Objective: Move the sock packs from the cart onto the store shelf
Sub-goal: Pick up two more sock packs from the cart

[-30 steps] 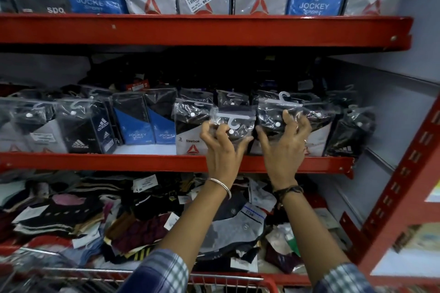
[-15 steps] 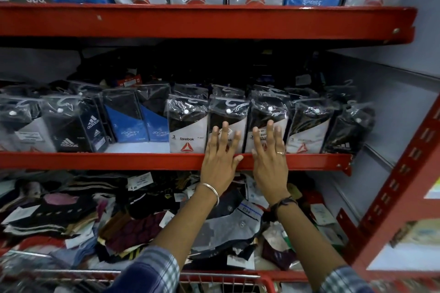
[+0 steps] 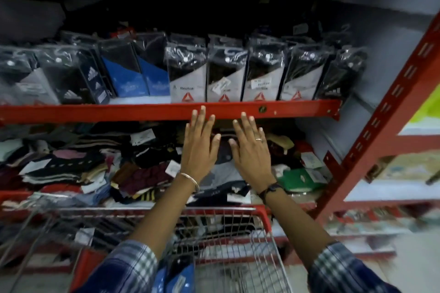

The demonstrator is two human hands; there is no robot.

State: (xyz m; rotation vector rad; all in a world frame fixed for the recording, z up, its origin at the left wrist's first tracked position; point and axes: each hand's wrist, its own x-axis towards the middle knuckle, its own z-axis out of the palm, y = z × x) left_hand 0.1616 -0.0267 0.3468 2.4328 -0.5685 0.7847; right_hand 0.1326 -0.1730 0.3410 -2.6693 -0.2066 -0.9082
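Observation:
Sock packs in clear plastic stand upright in a row on the red middle shelf (image 3: 142,112); several grey-and-black Reebok packs (image 3: 225,78) fill its right half. My left hand (image 3: 200,143) and my right hand (image 3: 250,147) hover flat and empty just below that shelf's front edge, fingers spread, apart from the packs. Beneath my arms is the wire cart (image 3: 238,240) with a red rim, and a blue sock pack (image 3: 176,278) lies in it near the bottom edge.
The lower shelf holds a jumbled heap of loose socks (image 3: 100,169) with paper tags. A red slotted upright (image 3: 390,102) rises diagonally at the right, with further shelves behind it. Blue Jockey and black Adidas packs (image 3: 133,78) stand left of the Reebok packs.
Both hands let go of the packs they were seating on the shelf and have drawn back and downward, empty. The view has tilted down, bringing the cart into sight.

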